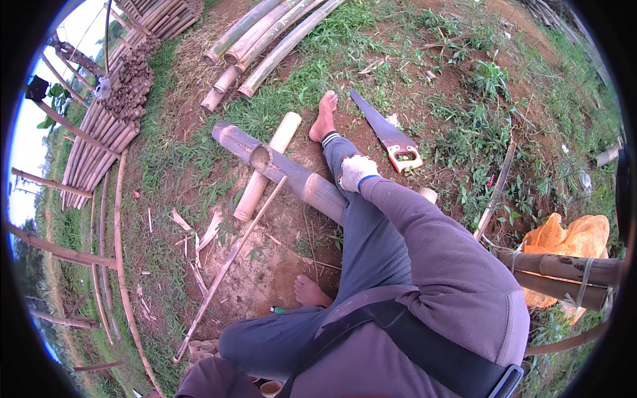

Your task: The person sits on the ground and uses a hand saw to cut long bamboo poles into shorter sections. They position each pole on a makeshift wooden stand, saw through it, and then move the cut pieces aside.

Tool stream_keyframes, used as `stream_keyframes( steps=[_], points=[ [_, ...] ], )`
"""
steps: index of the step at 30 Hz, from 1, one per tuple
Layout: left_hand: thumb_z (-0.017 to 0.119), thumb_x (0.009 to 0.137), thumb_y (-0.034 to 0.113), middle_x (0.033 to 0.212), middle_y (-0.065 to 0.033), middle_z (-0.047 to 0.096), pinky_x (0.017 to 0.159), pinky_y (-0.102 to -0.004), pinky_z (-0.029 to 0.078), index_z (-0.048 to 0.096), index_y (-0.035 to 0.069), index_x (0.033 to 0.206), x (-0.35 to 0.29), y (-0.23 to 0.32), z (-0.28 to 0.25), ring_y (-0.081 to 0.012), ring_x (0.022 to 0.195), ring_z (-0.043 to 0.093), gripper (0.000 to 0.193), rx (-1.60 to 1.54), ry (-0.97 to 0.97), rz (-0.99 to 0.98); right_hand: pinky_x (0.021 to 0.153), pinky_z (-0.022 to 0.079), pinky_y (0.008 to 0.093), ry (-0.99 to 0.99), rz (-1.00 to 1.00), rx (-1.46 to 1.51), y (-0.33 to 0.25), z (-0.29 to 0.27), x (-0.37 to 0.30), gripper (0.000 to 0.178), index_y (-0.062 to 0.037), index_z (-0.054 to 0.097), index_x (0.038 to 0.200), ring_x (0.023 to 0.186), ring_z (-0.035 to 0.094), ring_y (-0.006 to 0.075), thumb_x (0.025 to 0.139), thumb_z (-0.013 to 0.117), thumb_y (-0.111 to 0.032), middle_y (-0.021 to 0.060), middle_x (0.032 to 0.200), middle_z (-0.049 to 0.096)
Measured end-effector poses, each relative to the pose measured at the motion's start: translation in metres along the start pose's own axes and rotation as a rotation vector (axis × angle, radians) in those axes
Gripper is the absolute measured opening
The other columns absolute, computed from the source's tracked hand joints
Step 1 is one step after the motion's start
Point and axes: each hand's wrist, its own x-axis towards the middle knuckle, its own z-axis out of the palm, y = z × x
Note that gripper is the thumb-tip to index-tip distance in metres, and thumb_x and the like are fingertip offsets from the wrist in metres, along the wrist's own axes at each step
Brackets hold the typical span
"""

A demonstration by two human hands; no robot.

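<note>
My right hand (357, 172), in a whitish work glove, rests on my right knee; its fingers are too bunched and small to read. My left hand is out of sight; only its sleeve (215, 379) shows at the lower edge. Ahead of my right leg, a thick grey-brown bamboo pole (292, 175) with a notch lies across a shorter pale bamboo piece (252, 194). The pole's near end passes behind my leg. A thin bamboo stick (232, 255) slants from that pole toward the lower left. Right of my foot lies a handsaw (383, 128) with a red and white handle.
Cut bamboo poles (265, 40) lie at the top, and a large bamboo stack (99, 142) stands at the far left. Pale bamboo shavings (210, 231) litter the soil. At the right are an orange mesh sack (567, 235) and tied bamboo rails (570, 268). Short cut bamboo pieces (271, 389) sit beneath me.
</note>
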Motion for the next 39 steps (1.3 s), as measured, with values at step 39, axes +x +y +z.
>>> stream_keyframes(
  steps=[39],
  points=[
    [0.074,0.101,0.036,0.098,-0.0016,0.076,0.069,-0.0312,0.053,0.081,0.015,0.112,-0.043,0.06,-0.022,-0.0174,0.077,0.068,0.024,-0.147,-0.055,-0.008,0.104,0.058,0.0582,0.126,-0.054,-0.017,0.011,0.02,0.014,0.063,-0.0078,0.062,0.148,0.128,0.068,0.0481,0.096,0.072,-0.041,0.0288,0.148,0.061]
  ],
)
